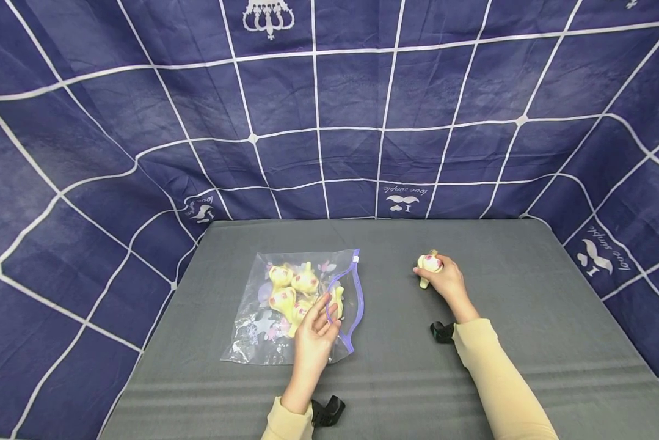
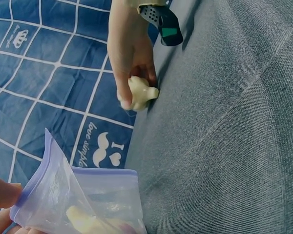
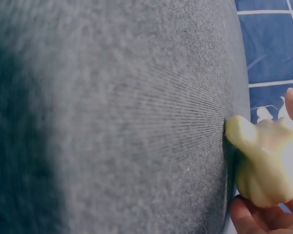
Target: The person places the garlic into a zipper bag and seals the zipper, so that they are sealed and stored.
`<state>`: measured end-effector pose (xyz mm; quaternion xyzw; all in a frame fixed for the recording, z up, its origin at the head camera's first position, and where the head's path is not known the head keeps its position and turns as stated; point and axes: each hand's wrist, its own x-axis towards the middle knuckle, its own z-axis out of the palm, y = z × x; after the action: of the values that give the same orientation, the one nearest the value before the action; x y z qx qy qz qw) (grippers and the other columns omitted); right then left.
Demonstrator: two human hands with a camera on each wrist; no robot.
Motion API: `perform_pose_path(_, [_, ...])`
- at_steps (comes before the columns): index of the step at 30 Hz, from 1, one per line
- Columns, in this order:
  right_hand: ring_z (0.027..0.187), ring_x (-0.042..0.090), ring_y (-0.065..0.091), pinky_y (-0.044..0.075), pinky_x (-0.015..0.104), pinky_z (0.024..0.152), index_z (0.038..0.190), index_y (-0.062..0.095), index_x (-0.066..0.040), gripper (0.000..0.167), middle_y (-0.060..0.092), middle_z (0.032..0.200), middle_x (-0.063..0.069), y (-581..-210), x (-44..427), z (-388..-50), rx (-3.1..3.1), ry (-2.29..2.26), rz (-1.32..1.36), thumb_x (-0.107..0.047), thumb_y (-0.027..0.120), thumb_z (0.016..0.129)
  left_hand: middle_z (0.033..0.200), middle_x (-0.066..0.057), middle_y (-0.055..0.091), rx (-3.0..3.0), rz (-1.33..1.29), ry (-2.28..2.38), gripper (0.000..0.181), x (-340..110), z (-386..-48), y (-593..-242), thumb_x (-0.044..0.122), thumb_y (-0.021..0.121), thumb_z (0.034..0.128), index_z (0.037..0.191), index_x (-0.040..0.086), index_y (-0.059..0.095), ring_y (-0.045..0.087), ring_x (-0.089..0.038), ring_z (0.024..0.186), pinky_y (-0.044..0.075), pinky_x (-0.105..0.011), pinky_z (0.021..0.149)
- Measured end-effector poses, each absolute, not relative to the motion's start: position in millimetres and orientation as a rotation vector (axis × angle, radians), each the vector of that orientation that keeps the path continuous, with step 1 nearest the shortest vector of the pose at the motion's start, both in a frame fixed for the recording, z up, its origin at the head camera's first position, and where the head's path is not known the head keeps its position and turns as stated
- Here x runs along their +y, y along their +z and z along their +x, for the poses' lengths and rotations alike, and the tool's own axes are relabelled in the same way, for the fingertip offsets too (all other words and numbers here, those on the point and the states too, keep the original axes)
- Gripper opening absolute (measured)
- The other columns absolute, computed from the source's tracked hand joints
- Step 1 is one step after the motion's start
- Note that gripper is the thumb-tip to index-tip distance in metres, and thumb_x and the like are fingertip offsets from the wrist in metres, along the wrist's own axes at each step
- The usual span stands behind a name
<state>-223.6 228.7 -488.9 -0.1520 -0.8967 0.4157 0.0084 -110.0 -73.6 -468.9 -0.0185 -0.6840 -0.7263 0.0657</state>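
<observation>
My right hand [image 1: 451, 286] grips a pale yellow garlic bulb [image 1: 430, 264] with pink patches, right of the bag. In the right wrist view its stem end touches or nearly touches the grey surface, and fingers hold the rounded bulb [image 3: 271, 165]. A clear zip bag [image 1: 243, 333] with a purple closure lies to the left, its mouth facing right. Inside are several similar garlic bulbs [image 1: 283, 299], partly covered by printed flowers. My left hand [image 1: 314, 339] is at the bag's mouth. In the left wrist view its thumb and fingers pinch the purple-edged rim, and the mouth gapes.
A grey cloth-covered table [image 1: 395, 379] lies under everything. Dark blue curtains [image 1: 351, 153] with white grid lines stand behind and at both sides. A black wrist device [image 1: 329, 411] sits on the left wrist and another [image 1: 442, 332] on the right.
</observation>
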Motion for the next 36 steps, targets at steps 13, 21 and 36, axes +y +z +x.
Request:
perform_pose_path(13, [0.131,0.046,0.046,0.040,0.055,0.110,0.142,0.043,0.008,0.073,0.047,0.142,0.032,-491,228,-218,-2.764,1.276,-0.500,-0.030,0.072,0.086,0.143,-0.026,0.051,-2.054,-0.068,-2.203,0.057,-73,-109,-471,-0.015,0.062,0.0809,0.136,-0.007,0.052,0.058,-0.042,0.123,0.055,-0.031,0.098])
perform_pose_path(21, [0.130,0.044,0.048,0.042,0.053,0.109,0.141,0.045,0.006,0.073,0.049,0.141,0.030,-489,223,-211,-2.723,1.333,-0.495,-0.033,0.073,0.086,0.142,-0.027,0.051,-2.053,-0.064,-2.203,0.057,-73,-110,-472,-0.015,0.062,0.0808,0.136,-0.008,0.052,0.058,-0.042,0.123,0.055,-0.030,0.098])
perform_pose_path(36, [0.127,0.036,0.052,0.046,0.045,0.104,0.142,0.046,0.003,0.071,0.053,0.140,0.027,-466,199,-184,-2.658,1.509,-0.422,-0.033,0.074,0.086,0.144,-0.024,0.051,-2.078,-0.054,-2.208,0.057,-74,-110,-470,-0.015,0.062,0.0818,0.137,-0.006,0.052,0.057,-0.040,0.125,0.054,-0.031,0.100])
